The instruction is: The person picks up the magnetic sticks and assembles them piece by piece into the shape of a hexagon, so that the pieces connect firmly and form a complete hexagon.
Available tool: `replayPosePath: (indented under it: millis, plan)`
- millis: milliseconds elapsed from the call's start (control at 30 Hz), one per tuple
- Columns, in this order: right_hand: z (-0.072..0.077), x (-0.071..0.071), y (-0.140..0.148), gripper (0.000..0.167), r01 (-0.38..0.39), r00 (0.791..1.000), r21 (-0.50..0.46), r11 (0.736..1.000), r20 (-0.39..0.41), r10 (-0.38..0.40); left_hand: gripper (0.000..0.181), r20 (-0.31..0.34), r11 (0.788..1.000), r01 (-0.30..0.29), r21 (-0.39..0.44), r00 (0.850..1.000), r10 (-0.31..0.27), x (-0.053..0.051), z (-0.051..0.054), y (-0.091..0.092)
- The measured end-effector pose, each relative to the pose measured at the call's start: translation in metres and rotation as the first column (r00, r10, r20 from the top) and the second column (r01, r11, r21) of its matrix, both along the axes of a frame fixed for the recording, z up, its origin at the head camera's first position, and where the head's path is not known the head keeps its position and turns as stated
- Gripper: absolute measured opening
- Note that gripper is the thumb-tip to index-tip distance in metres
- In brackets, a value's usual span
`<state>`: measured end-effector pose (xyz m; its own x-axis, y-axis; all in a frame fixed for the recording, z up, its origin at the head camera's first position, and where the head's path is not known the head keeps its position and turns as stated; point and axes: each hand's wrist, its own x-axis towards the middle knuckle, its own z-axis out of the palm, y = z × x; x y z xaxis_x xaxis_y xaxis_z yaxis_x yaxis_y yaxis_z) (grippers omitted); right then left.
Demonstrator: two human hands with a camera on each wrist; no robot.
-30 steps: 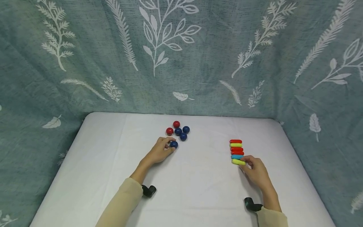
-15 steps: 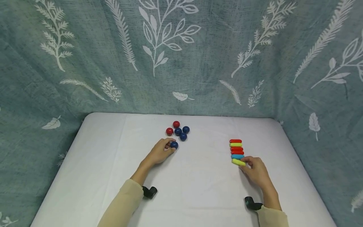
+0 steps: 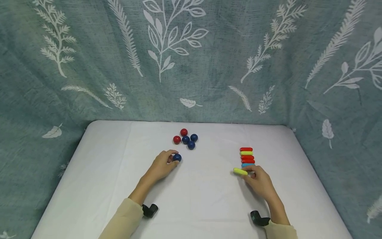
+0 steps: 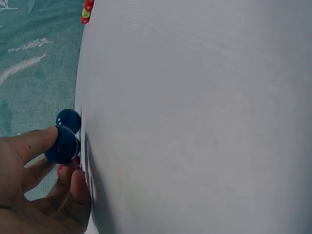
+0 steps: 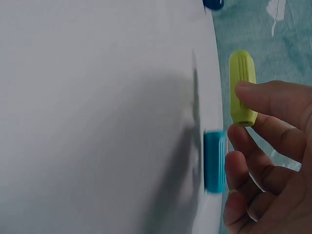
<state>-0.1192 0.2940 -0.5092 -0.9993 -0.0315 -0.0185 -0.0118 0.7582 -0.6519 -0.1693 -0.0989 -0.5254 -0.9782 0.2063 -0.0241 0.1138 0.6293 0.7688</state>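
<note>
Between thumb and fingers, my left hand [image 3: 160, 166] pinches a dark blue ball [image 3: 177, 157], seen close up in the left wrist view. Just beyond it lies a group of balls: two red ones, with one red ball [image 3: 177, 139] nearest the hand, and several blue ones, such as this blue ball [image 3: 191, 145]. My right hand [image 3: 259, 182] pinches a yellow-green grooved stick [image 5: 242, 87] by one end. Near that hand, a blue stick [image 5: 214, 161] ends a row of red and yellow-green sticks; the fingers partly cover it in the head view.
All of this is on a white-covered table [image 3: 206, 199]. A teal leaf-patterned curtain [image 3: 221, 59] hangs behind its far edge. A dark wrist camera [image 3: 150, 210] sits by the left cuff, and another black camera [image 3: 259, 219] by the right.
My left hand has drawn the blue ball back, away from the other balls. My right hand has taken the yellow-green stick leftward, off the near end of the row. The head view shifted slightly.
</note>
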Motion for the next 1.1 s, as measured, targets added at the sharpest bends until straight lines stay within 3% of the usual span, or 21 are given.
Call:
replayPosePath:
  millis: [233, 500, 767, 1100]
  plan:
    - [0.002, -0.014, -0.038, 0.023, -0.084, 0.996, -0.073, 0.994, 0.001, 0.084, 0.039, 0.021, 0.998, -0.059, 0.007, 0.998, 0.059, 0.019, 0.002, -0.031]
    - [-0.001, -0.033, -0.081, 0.023, -0.168, 0.986, -0.082, 0.982, -0.001, 0.169, 0.040, 0.044, 0.995, -0.100, -0.009, 0.994, 0.101, 0.033, 0.007, -0.064]
    - [-0.002, -0.048, -0.118, 0.022, -0.247, 0.969, -0.133, 0.960, -0.020, 0.247, 0.042, 0.054, 0.990, -0.138, -0.035, 0.989, 0.139, 0.036, 0.008, -0.089]
    - [-0.008, -0.058, -0.158, 0.020, -0.296, 0.955, -0.169, 0.940, -0.040, 0.294, 0.043, 0.077, 0.988, -0.150, -0.028, 0.985, 0.152, 0.036, 0.006, -0.096]
